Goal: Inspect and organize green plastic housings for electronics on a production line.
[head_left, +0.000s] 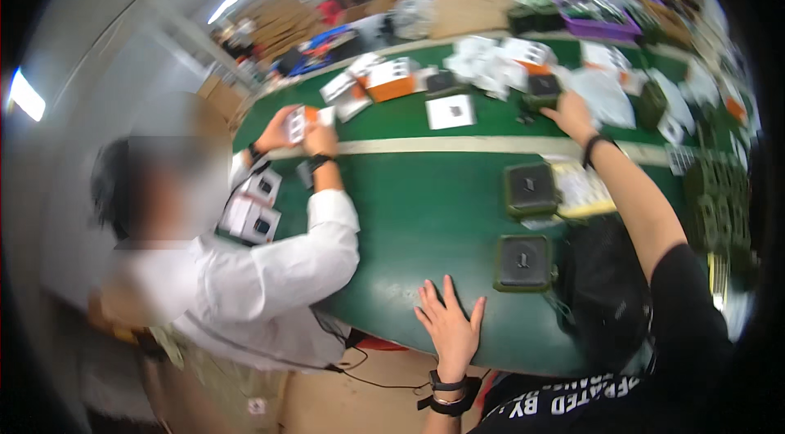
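Note:
My left hand (450,324) rests flat on the green tabletop (417,221) near its front edge, fingers spread, holding nothing. Stretched toward the far side, my right hand (572,117) has its thumb and fingers at the right side of a small dark-green boxy device (542,89), which seems gripped; motion blur softens the fingertips. Two similar devices with dark square fronts lie nearer me: one (530,189) beside a yellow-and-white sheet (582,187), the other (523,262) closer to my left hand. A black bag or cloth (605,291) lies under my right arm.
At left, a person in a white sleeve (274,279) holds a white-and-orange carton (301,123). White cartons (252,217) sit by that person. Orange-white boxes (391,79) and crumpled white bags (482,66) line the far side. Stacked green devices (715,205) stand at right; a purple basket (601,25) is behind.

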Demonstrator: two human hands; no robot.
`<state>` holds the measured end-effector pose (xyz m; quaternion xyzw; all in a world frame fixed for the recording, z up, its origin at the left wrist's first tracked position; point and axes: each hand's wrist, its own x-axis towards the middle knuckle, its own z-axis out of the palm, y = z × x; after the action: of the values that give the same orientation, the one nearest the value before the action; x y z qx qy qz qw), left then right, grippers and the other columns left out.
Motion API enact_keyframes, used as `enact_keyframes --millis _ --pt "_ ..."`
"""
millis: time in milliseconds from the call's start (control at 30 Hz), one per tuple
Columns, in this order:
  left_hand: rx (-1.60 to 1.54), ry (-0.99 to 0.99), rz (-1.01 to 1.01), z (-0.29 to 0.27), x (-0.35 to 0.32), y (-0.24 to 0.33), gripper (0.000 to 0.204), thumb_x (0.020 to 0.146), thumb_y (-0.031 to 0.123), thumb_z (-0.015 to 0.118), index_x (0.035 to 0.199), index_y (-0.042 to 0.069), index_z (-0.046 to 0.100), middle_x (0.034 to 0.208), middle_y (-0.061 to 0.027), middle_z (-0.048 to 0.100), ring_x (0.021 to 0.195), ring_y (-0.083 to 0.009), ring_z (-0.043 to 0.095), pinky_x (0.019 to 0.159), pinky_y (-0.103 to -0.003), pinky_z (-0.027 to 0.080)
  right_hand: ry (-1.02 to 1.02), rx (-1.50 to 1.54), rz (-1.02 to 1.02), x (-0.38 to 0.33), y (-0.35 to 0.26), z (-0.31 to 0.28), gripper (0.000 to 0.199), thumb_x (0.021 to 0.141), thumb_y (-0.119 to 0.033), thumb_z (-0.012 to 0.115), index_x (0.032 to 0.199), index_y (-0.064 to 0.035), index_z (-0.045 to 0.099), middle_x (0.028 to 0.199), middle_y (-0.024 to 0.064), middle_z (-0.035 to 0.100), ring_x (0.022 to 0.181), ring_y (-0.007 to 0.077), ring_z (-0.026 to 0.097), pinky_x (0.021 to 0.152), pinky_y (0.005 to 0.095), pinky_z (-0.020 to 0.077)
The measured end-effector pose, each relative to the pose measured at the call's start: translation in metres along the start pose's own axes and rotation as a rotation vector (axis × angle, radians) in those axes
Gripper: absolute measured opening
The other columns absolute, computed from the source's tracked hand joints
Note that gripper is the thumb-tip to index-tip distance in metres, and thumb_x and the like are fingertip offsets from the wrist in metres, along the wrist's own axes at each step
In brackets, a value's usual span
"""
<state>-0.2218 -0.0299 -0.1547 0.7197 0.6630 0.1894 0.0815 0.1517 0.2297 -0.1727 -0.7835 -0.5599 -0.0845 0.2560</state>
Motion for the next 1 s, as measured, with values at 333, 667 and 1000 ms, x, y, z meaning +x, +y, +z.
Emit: enact_keyframes --millis 333,667,1000 --pt "-0.067 0.125 0.008 0.0 -0.01 -0.015 0.07 0.082 0.045 0.059 0.133 0.003 0.036 0.137 -0.0274 0.028 0.131 -0.0413 0.021 0.103 -0.058 0.017 -0.165 0.362 0.04 0.045 0.042 -0.063 0.045 0.062 -0.039 0.074 0.065 0.0038 0.062 0.056 0.0102 0.057 0.046 0.0198 0.054 0.044 0.0324 0.0408" --pt "-0.665 0.225 0.29 -0.069 0.018 0.05 0.075 0.076 0.027 0.07 0.135 0.003 0.031 0.134 -0.0222 0.033 0.125 -0.0358 0.029 0.104 -0.044 0.024 0.01 0.759 -0.17 -0.106 -0.051 -0.302 0.011 0.078 -0.003 0.058 0.088 -0.0021 0.055 0.053 -0.0071 0.041 0.049 -0.0008 0.034 0.046 0.0201 0.0219" --pt "-1.226 -0.846 1.089 -0.13 0.012 0.215 0.095 0.065 0.021 0.079 0.14 0.005 0.024 0.134 -0.014 0.037 0.123 -0.022 0.037 0.104 -0.033 0.028 0.589 1.349 -0.081 -0.243 -0.048 -0.372 0.015 0.085 -0.001 0.051 0.092 -0.0065 0.039 0.058 -0.0066 0.034 0.053 -0.0004 0.028 0.047 0.0175 0.0195"
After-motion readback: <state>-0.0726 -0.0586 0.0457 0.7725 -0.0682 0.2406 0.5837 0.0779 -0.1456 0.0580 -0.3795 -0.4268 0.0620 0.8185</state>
